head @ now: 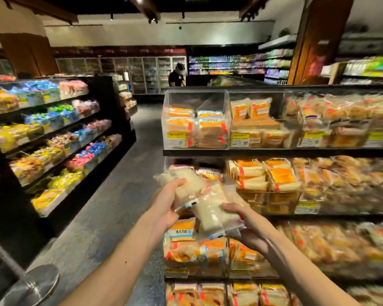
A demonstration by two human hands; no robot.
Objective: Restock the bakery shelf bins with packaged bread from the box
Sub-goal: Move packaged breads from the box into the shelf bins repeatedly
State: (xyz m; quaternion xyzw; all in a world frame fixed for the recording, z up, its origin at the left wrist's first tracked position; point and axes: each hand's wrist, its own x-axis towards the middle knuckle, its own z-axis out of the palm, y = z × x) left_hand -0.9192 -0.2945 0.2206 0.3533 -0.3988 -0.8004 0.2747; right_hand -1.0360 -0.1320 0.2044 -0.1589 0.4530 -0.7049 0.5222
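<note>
My left hand grips a clear packet of pale white bread, held up in front of the second shelf's leftmost bin. My right hand grips a second similar white bread packet from below and the right, just under the first. The two packets overlap. The bakery shelf on the right carries clear bins of orange-labelled packaged bread on several levels. The box is not in view.
A clear lidded bin sits at the top shelf's left end, partly filled. Candy shelves line the left side of the grey aisle. A round metal stand base sits at lower left. A person stands far down the aisle.
</note>
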